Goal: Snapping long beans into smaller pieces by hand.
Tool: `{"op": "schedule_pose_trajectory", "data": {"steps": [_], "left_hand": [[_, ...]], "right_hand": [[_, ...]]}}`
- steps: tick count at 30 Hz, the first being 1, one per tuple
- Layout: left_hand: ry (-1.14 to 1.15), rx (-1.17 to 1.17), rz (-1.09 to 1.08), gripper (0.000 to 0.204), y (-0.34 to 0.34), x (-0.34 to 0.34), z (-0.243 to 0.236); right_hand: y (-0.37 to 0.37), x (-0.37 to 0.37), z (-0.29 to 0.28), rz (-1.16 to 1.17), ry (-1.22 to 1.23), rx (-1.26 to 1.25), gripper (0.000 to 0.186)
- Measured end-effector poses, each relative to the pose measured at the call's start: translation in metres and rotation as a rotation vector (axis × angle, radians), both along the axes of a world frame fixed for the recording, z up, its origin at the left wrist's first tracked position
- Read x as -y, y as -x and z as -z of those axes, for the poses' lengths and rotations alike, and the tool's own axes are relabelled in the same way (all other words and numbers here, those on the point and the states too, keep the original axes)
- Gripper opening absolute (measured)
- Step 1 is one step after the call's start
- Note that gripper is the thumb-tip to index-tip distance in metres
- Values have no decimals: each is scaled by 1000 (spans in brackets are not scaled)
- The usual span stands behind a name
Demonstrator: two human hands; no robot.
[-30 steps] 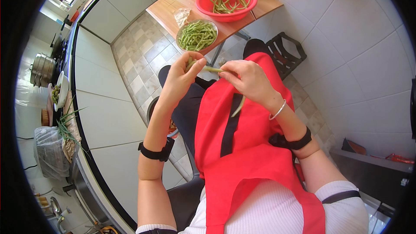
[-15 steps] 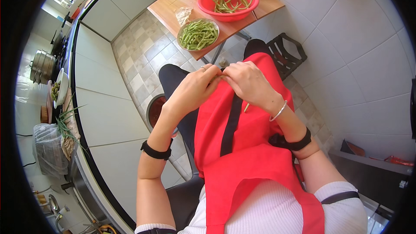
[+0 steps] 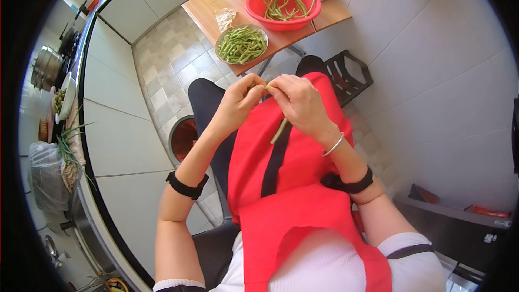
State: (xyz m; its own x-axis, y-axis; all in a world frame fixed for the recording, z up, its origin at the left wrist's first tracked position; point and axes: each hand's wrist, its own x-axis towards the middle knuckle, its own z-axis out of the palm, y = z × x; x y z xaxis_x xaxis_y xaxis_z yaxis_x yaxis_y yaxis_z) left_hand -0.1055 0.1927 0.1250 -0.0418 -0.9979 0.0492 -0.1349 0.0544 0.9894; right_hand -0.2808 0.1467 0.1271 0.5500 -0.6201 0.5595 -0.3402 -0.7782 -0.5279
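Over my red-aproned lap, my left hand [image 3: 241, 103] and my right hand [image 3: 300, 103] meet fingertip to fingertip, both closed in a pinch. A long green bean [image 3: 279, 131] runs through my right hand, its lower end sticking out below the palm. Its other end lies between the pinching fingers of both hands, mostly covered by them. Just beyond, a round dish [image 3: 217, 54] heaped with short bean pieces [image 3: 241, 44] stands at the near corner of a wooden table [image 3: 203, 5]. Behind it to the right, a red basin [image 3: 281, 24] holds long whole beans [image 3: 286, 2].
A crumpled pale wrapper [image 3: 226, 19] lies beside the dish. To the left of my legs stands a round bin [image 3: 172, 140] with a reddish inside. The kitchen counter runs along the left, and a dark stool [image 3: 350, 81] stands near the tiled wall.
More of the bean now hangs below my right hand, and the hands have tilted slightly. The whole view has shifted a little; the dish and basin stay on the table.
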Motion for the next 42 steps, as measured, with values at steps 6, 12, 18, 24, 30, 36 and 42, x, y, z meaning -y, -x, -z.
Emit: {"op": "schedule_pose_trajectory", "data": {"steps": [6,12,18,24,30,36,42], "left_hand": [[-166,-384,-80,15,-2,4,4],[-124,43,48,23,-11,-3,-9],[-16,27,41,22,-11,-4,-1],[-164,-119,-48,24,-23,-1,-10],[-325,-392,93,25,-25,-1,-9],[-220,-38,223,22,-19,-3,-11],[271,433,174,19,-19,-7,-11]], "right_hand": [[-2,1,-4,6,-138,82,9],[1,-1,-4,-35,-310,9,40],[-3,-6,-5,-90,-333,25,42],[1,-3,2,-78,-600,212,17],[4,2,-10,-56,-292,76,12],[3,-3,-17,-54,-349,36,10],[4,-4,-15,-89,-434,62,11]]}}
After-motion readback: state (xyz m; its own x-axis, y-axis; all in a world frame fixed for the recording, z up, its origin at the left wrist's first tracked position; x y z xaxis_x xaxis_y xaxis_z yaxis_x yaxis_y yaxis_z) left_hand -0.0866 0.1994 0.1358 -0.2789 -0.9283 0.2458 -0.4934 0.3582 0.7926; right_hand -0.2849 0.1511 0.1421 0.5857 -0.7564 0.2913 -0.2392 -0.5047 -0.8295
